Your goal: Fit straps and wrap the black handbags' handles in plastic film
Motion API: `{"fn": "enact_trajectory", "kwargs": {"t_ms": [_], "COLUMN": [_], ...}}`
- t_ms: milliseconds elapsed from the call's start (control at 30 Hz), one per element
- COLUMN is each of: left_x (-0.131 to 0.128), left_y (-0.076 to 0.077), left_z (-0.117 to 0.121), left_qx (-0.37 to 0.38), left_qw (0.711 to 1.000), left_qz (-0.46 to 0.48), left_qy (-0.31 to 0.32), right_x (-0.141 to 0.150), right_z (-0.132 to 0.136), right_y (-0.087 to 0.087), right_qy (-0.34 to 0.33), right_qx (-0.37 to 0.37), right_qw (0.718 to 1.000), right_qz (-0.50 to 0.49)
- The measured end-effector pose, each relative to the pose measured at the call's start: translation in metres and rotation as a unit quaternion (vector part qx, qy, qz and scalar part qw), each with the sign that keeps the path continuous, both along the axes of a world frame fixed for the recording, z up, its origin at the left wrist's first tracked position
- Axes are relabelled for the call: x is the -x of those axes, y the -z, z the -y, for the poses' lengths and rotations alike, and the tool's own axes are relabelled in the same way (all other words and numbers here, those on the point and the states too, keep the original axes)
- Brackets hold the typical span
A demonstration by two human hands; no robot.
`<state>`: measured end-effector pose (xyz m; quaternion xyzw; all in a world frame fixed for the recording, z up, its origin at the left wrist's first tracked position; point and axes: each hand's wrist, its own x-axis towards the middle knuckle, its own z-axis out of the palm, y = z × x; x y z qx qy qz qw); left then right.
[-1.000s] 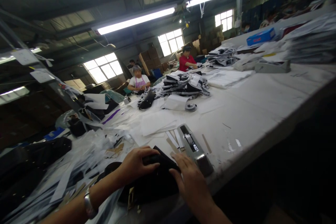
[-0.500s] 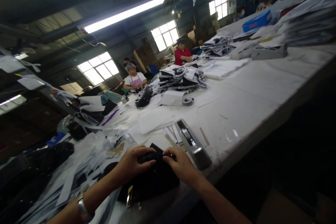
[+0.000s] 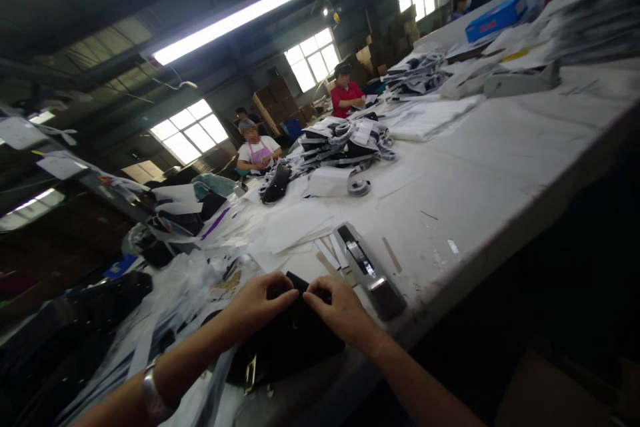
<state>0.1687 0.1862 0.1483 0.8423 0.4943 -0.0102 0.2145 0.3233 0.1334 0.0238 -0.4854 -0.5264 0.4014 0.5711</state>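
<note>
The left hand [image 3: 261,300] curls with its thumb and fingertips closed on the upper edge of the black bag [image 3: 300,343]; the right hand [image 3: 337,310] pinches the same edge just beside it, the two sets of fingertips nearly meeting.

The long white table [image 3: 490,167] runs from the near edge to the far right. Across it, one person [image 3: 259,152] wears a purple apron and another [image 3: 346,95] wears red. Between them and the hands lies a heap of black and white pieces [image 3: 340,147]. The black bag is at the near side of the table, below and between the hands; its lower part is too dark to make out fully. White sheets [image 3: 297,227] lie flat beyond it. Farther off to the right sits a blue box [image 3: 496,17]. The grey tape dispenser [image 3: 370,270] lies near the right hand, beyond it. A silver bracelet [image 3: 151,387] circles the left wrist. On the bag's front, toward the left, shows a gold clasp [image 3: 250,373]. A thin brown strip [image 3: 393,255] lies just right of the dispenser.
</note>
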Motion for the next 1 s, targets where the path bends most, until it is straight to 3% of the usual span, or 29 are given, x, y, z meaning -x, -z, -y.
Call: {"fn": "enact_trajectory", "kwargs": {"t_ms": [100, 300, 467, 667, 833, 1000], "left_x": [0.0, 0.0, -0.003, 0.001, -0.011, -0.024], "left_y": [0.007, 0.012, 0.01, 0.011, -0.004, -0.014], "left_z": [-0.01, -0.013, -0.012, -0.021, -0.015, -0.01], "left_qx": [0.022, 0.156, 0.181, 0.176, 0.177, 0.16], "left_qw": [0.999, 0.968, 0.946, 0.953, 0.97, 0.972], "left_qz": [0.002, 0.096, 0.102, 0.061, -0.029, -0.073], "left_qy": [-0.047, -0.171, -0.251, -0.238, -0.162, -0.154], "right_x": [0.002, 0.007, 0.009, 0.009, 0.008, 0.007], "right_z": [0.0, 0.0, -0.003, -0.004, 0.0, 0.003], "right_y": [0.002, 0.01, 0.015, 0.02, 0.018, 0.017], "right_qy": [0.001, 0.013, 0.018, 0.006, 0.003, 0.015], "right_qx": [-0.003, -0.003, -0.004, -0.005, -0.01, -0.017], "right_qw": [1.0, 1.0, 0.999, 0.998, 0.998, 0.998], "right_qz": [-0.004, -0.022, -0.038, -0.059, -0.068, -0.065]}}
